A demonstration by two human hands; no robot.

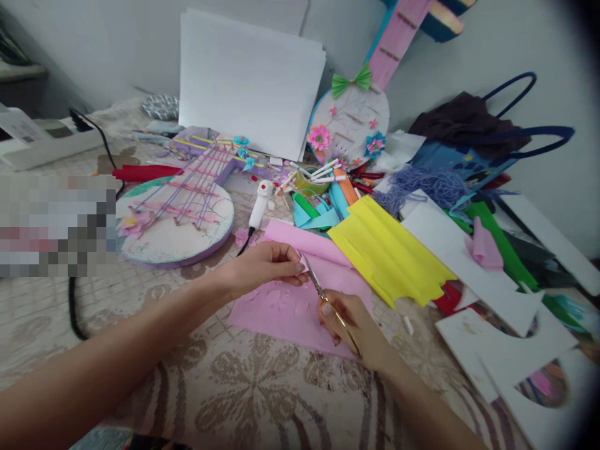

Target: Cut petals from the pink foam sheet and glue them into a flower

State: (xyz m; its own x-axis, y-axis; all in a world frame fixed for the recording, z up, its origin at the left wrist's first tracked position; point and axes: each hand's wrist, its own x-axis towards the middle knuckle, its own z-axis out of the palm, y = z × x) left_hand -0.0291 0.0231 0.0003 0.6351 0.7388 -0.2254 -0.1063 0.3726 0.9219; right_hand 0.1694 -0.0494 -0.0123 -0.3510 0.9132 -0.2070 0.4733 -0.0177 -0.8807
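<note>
Between the thumb and fingers of my left hand (pixel 274 262) is a small piece of pink paper (pixel 304 260). My right hand (pixel 344 325) grips a pair of gold-handled scissors (pixel 323 294), whose blades reach up to that piece. Whether the blades are closed on the paper is too small to tell. Beneath both hands lies a pink crepe paper sheet (pixel 290 322), its far end rolled up, with several small cut pink pieces on it.
A round decorated paper instrument (pixel 182 228) lies at left, near a white glue gun (pixel 260 203) with a black cord. Yellow crepe paper (pixel 389 250) and cut white boards (pixel 492 350) lie at right. Behind stand white sheets (pixel 248 81) and a second instrument (pixel 351 119).
</note>
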